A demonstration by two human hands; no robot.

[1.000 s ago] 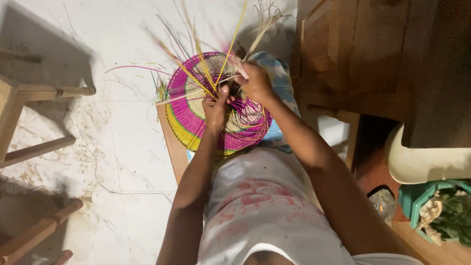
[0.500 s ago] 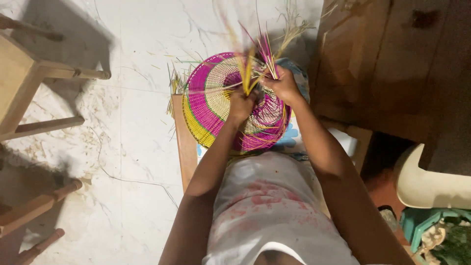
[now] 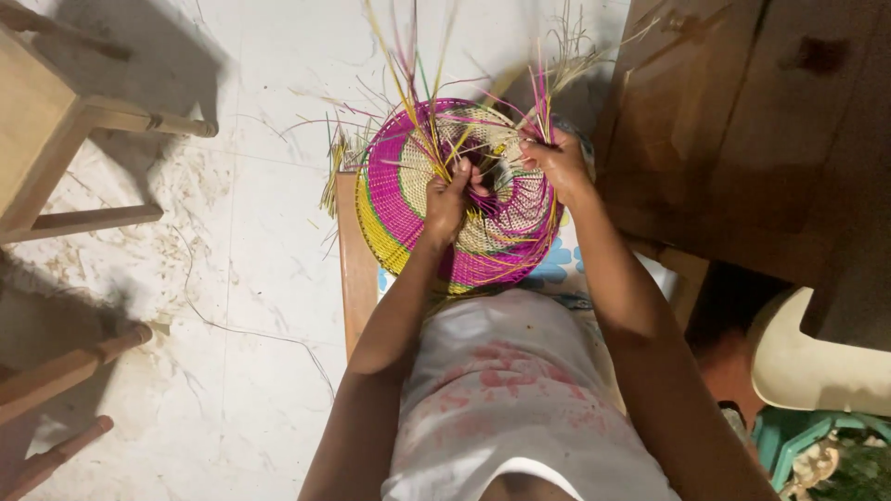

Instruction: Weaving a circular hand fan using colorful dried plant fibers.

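Gripping loose straw strands (image 3: 436, 139) above the round magenta-and-yellow woven basket (image 3: 399, 199), the left hand (image 3: 447, 199) and right hand (image 3: 555, 162) keep fingers pinched shut.

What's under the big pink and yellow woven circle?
Under the woven circle a wooden board shows at the left, and a white cloth with blue shapes at the lower right. The circle and both hands cover whatever lies beneath its middle.
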